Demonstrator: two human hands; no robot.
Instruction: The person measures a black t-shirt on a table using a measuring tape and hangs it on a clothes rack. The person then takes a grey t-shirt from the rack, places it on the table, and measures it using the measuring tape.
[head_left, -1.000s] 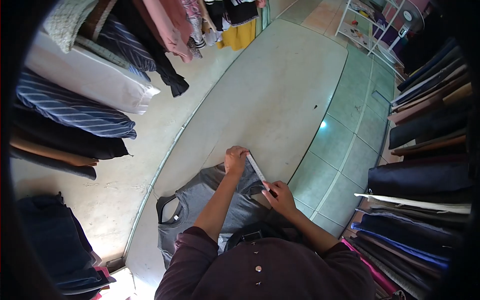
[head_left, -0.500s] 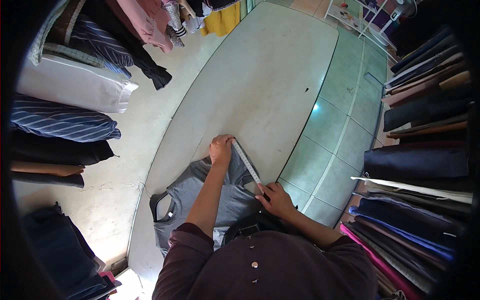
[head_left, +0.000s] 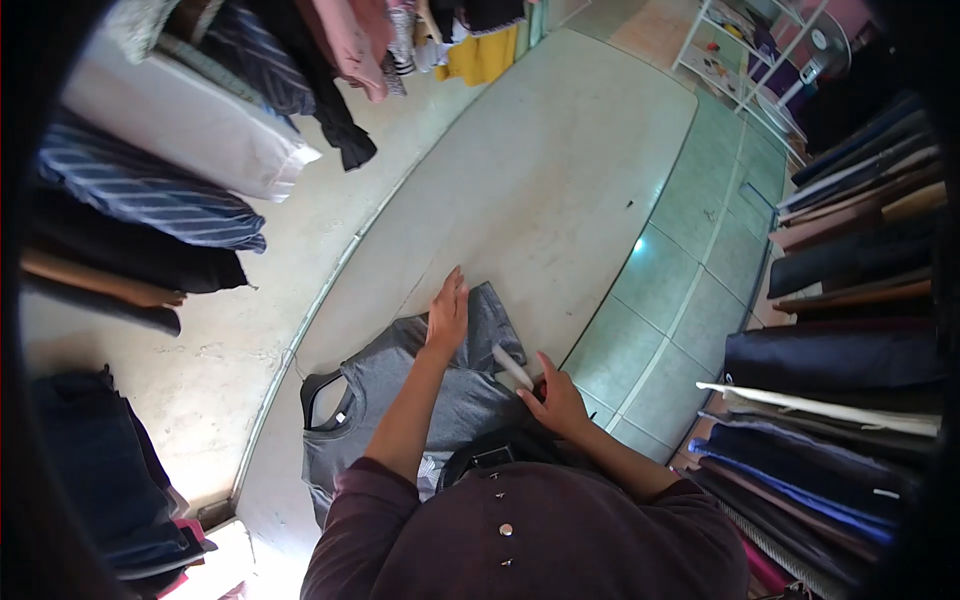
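A grey T-shirt [head_left: 390, 395] lies on the pale table, with a black hanger [head_left: 314, 395] at its neck. Over the sleeve, my left hand [head_left: 449, 311] is open, fingers stretched out and nothing held. My right hand [head_left: 556, 400] is by the sleeve's hem, closed on a measuring tape. A short white length of the tape [head_left: 512, 367] sticks out from it towards the sleeve, slightly blurred. The tape's case is mostly hidden by the fingers.
The long pale table [head_left: 560, 150] stretches away ahead. Clothes such as a striped blue garment [head_left: 150, 185] hang at the left. Folded dark trousers [head_left: 830, 358] line the right side. A white shelf [head_left: 740, 60] and a fan [head_left: 822, 45] stand at the far right.
My left hand has let go of the tape's end and opened. The tape, stretched along the sleeve before, is now much shorter and near my right hand. The view has shifted.
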